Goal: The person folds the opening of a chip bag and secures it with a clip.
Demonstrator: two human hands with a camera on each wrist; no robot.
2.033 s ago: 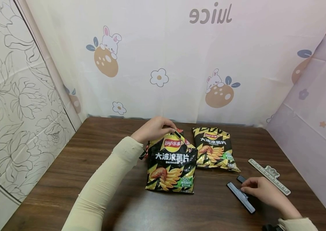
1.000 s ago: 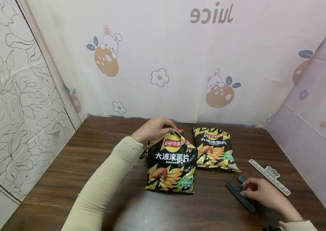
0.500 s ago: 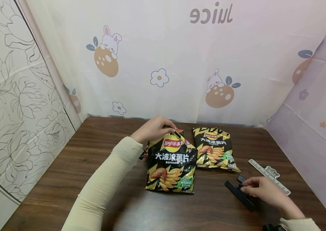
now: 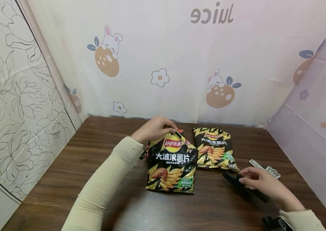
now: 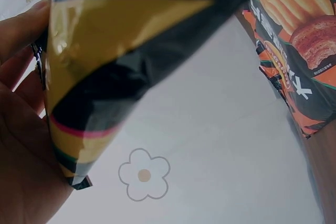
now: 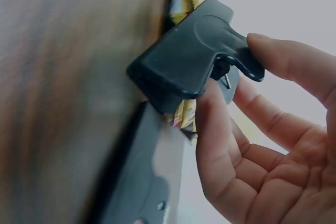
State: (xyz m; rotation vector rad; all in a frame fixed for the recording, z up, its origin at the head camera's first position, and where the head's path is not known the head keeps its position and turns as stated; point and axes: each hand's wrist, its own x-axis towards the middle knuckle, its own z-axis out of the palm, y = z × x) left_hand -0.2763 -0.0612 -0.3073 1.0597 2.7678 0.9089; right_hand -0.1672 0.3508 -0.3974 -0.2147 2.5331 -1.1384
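Observation:
My left hand (image 4: 155, 128) pinches the folded top corner of a black and yellow chip bag (image 4: 171, 166), which stands nearly upright on the table. In the left wrist view, the bag's folded edge (image 5: 105, 77) lies against the fingers. At the right, my right hand (image 4: 262, 183) pinches a black bag clip (image 4: 230, 179) by its handles between thumb and fingers. That clip (image 6: 184, 51) looks just off the table in the right wrist view. Below it a second dark clip (image 6: 131, 177) lies on the wood, partly out of frame.
Another black and yellow chip bag (image 4: 213, 149) lies flat at back right. A red-orange chip bag (image 5: 299, 51) lies behind the held one, mostly hidden in the head view. The white clip (image 4: 272, 171) is partly covered by my right hand. A printed curtain (image 4: 163, 96) hangs behind the table.
My right hand has risen slightly and moved away from me with the black clip, now covering part of the white clip. The left hand and its chip bag have stayed put.

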